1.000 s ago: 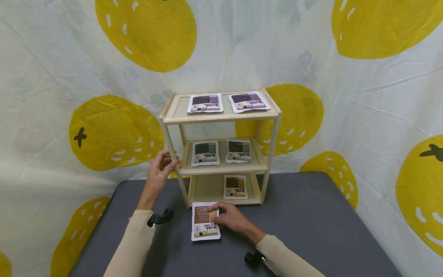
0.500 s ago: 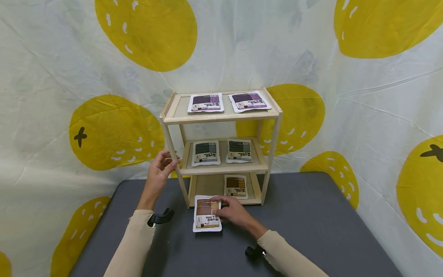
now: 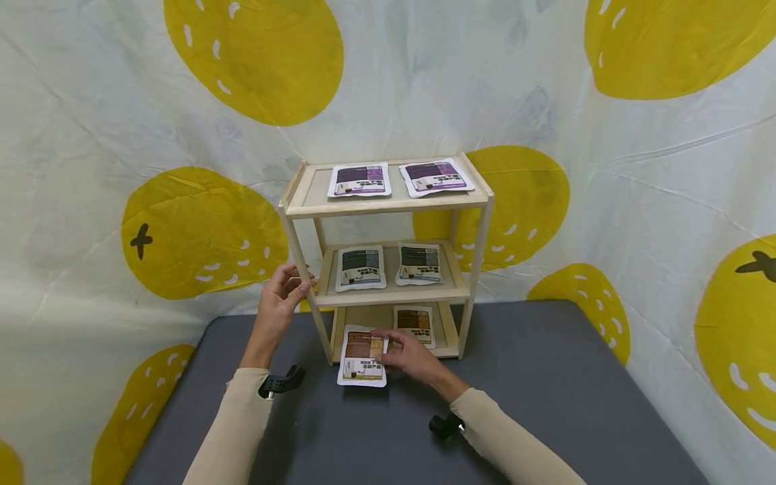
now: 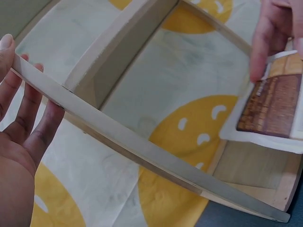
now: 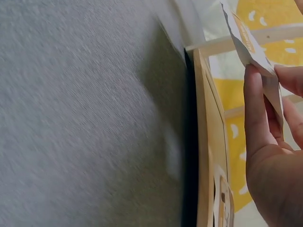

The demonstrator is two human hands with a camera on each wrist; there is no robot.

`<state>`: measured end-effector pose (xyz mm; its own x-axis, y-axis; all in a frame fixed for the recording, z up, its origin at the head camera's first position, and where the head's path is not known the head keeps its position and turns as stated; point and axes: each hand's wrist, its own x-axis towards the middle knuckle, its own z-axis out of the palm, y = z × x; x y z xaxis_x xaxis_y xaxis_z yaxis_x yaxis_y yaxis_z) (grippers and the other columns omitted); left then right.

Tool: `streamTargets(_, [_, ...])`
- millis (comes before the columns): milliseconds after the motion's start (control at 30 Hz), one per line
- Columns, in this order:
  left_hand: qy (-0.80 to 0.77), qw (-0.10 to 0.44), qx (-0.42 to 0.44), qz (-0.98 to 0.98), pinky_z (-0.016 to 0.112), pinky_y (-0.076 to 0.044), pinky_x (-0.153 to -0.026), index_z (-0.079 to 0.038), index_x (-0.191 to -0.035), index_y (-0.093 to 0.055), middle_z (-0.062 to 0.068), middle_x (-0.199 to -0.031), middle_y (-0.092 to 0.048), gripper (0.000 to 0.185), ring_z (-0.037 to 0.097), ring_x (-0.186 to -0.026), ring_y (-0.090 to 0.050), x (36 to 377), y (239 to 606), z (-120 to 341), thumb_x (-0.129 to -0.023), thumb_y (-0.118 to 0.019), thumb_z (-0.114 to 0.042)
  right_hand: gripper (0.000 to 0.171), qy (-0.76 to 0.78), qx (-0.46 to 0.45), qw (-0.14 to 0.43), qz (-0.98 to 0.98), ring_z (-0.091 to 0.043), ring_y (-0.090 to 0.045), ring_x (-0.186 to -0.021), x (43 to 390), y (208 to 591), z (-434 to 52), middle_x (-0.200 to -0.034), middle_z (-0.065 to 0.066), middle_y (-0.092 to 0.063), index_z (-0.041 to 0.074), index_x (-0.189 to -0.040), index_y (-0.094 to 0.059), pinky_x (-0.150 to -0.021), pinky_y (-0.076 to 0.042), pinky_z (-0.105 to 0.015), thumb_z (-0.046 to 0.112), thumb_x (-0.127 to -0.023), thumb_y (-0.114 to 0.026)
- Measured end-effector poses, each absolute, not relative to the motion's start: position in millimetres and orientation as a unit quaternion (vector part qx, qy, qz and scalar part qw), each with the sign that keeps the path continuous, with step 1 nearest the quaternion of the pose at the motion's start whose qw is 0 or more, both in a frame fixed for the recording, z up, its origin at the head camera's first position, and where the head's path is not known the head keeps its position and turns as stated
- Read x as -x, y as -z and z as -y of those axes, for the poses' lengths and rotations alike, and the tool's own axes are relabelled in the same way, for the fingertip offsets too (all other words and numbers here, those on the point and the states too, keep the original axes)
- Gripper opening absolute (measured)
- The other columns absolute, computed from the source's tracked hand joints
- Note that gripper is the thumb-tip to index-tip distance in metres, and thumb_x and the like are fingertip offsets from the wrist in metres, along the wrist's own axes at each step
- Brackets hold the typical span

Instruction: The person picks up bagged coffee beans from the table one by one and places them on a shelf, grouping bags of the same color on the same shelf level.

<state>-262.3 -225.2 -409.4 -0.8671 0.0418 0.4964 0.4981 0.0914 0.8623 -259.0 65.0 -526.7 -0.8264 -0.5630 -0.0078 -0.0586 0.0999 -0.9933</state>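
My right hand (image 3: 412, 357) pinches a flat white pouch with a brown label (image 3: 362, 370) by its right edge, at the front left of a small wooden shelf rack's bottom shelf. In the right wrist view, thumb and fingers grip the pouch (image 5: 246, 42) from both faces, and it is clear of the grey table (image 5: 85, 113). My left hand (image 3: 277, 306) holds the left front post of the wooden rack (image 3: 388, 298) at middle-shelf height. The left wrist view has its thumb and fingers on either side of that post (image 4: 118, 127).
A second brown-labelled pouch (image 3: 413, 325) lies on the bottom shelf's right side. Two dark-green-labelled pouches (image 3: 360, 268) lie on the middle shelf, and two purple-labelled pouches (image 3: 360, 180) on top. A fruit-print cloth (image 3: 388, 81) hangs behind the rack.
My right hand has moved forward, away from me, carrying the brown-labelled pouch from in front of the rack to the bottom shelf's front edge. The left hand stays on the post.
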Motion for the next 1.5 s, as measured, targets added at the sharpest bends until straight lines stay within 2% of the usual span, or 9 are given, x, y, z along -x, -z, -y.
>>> streamTargets(233, [0.65, 0.174, 0.192, 0.714, 0.027, -0.057, -0.087, 0.003, -0.135, -0.05, 0.034, -0.12, -0.055, 0.037, 0.039, -0.11, -0.065, 262.3, 411.1, 225.9, -0.1, -0.061, -0.005, 0.056, 0.636, 0.223, 0.19, -0.714, -0.022, -0.073, -0.095, 272.6, 522.0, -71.7, -0.124, -0.021, -0.067, 0.012, -0.15, -0.049, -0.089, -0.056, -0.056, 0.011, -0.097, -0.069])
streamTargets(400, [0.651, 0.173, 0.196, 0.712, 0.027, -0.057, -0.088, 0.004, -0.136, -0.049, 0.012, -0.115, -0.063, 0.039, 0.041, -0.111, -0.064, 261.9, 410.2, 225.7, -0.1, -0.061, -0.005, 0.058, 0.647, 0.215, 0.196, -0.705, -0.021, -0.073, -0.094, 282.3, 524.6, -74.1, -0.117, -0.018, -0.071, 0.013, -0.151, -0.049, -0.088, -0.057, -0.054, 0.009, -0.097, -0.069])
streamTargets(467, [0.65, 0.173, 0.197, 0.713, 0.027, -0.057, -0.088, 0.004, -0.136, -0.049, 0.009, -0.115, -0.064, 0.039, 0.041, -0.112, -0.064, 262.0, 409.9, 225.5, -0.101, -0.061, -0.005, 0.058, 0.646, 0.216, 0.194, -0.706, -0.019, -0.073, -0.093, 285.0, 525.1, -74.7, -0.115, -0.018, -0.071, 0.013, -0.15, -0.049, -0.086, -0.058, -0.051, 0.009, -0.096, -0.07])
streamTargets(667, [0.646, 0.175, 0.201, 0.715, 0.027, -0.057, -0.088, 0.002, -0.135, -0.051, 0.032, -0.12, -0.055, 0.036, 0.042, -0.11, -0.064, 262.4, 410.5, 225.8, -0.101, -0.06, -0.004, 0.057, 0.631, 0.223, 0.183, -0.72, -0.017, -0.072, -0.09, 290.8, 525.2, -76.3, -0.115, -0.019, -0.07, 0.015, -0.149, -0.051, -0.084, -0.058, -0.054, 0.011, -0.096, -0.071])
streamTargets(867, [0.644, 0.175, 0.206, 0.715, 0.026, -0.057, -0.088, 0.004, -0.136, -0.049, 0.033, -0.12, -0.055, 0.038, 0.04, -0.109, -0.064, 262.6, 410.6, 226.4, -0.101, -0.06, -0.005, 0.057, 0.613, 0.217, 0.168, -0.741, -0.021, -0.07, -0.089, 295.6, 523.0, -77.3, -0.111, -0.016, -0.068, 0.021, -0.149, -0.051, -0.082, -0.058, -0.053, 0.017, -0.096, -0.071])
streamTargets(1000, [0.644, 0.175, 0.213, 0.713, 0.026, -0.056, -0.088, 0.005, -0.136, -0.049, 0.033, -0.121, -0.055, 0.037, 0.038, -0.108, -0.064, 263.3, 410.9, 226.6, -0.102, -0.059, -0.005, 0.057, 0.6, 0.214, 0.165, -0.753, -0.026, -0.07, -0.087, 300.4, 522.5, -77.1, -0.105, -0.017, -0.069, 0.028, -0.149, -0.051, -0.082, -0.059, -0.045, 0.021, -0.096, -0.072])
streamTargets(1133, [0.65, 0.173, 0.215, 0.708, 0.027, -0.057, -0.089, 0.004, -0.136, -0.049, 0.034, -0.121, -0.054, 0.037, 0.039, -0.108, -0.064, 263.7, 411.5, 226.8, -0.101, -0.06, -0.005, 0.057, 0.597, 0.222, 0.158, -0.754, -0.028, -0.069, -0.088, 303.7, 520.7, -76.0, -0.115, -0.019, -0.064, 0.026, -0.149, -0.051, -0.082, -0.06, -0.042, 0.021, -0.096, -0.072])
streamTargets(1333, [0.645, 0.175, 0.212, 0.713, 0.026, -0.057, -0.088, 0.007, -0.136, -0.048, 0.032, -0.12, -0.056, 0.038, 0.036, -0.11, -0.066, 264.3, 412.0, 227.1, -0.101, -0.059, -0.004, 0.058, 0.588, 0.23, 0.133, -0.764, -0.027, -0.066, -0.098, 306.2, 518.2, -74.0, -0.143, -0.014, -0.053, 0.022, -0.149, -0.052, -0.086, -0.057, -0.055, 0.022, -0.095, -0.074])
streamTargets(1500, [0.647, 0.174, 0.218, 0.709, 0.026, -0.056, -0.088, 0.008, -0.137, -0.046, 0.03, -0.119, -0.057, 0.038, 0.029, -0.109, -0.067, 263.9, 410.9, 227.4, -0.102, -0.058, -0.002, 0.058, 0.581, 0.226, 0.131, -0.771, -0.03, -0.064, -0.105, 307.9, 518.0, -72.0, -0.147, -0.014, -0.05, 0.019, -0.149, -0.052, -0.087, -0.055, -0.059, 0.019, -0.095, -0.073])
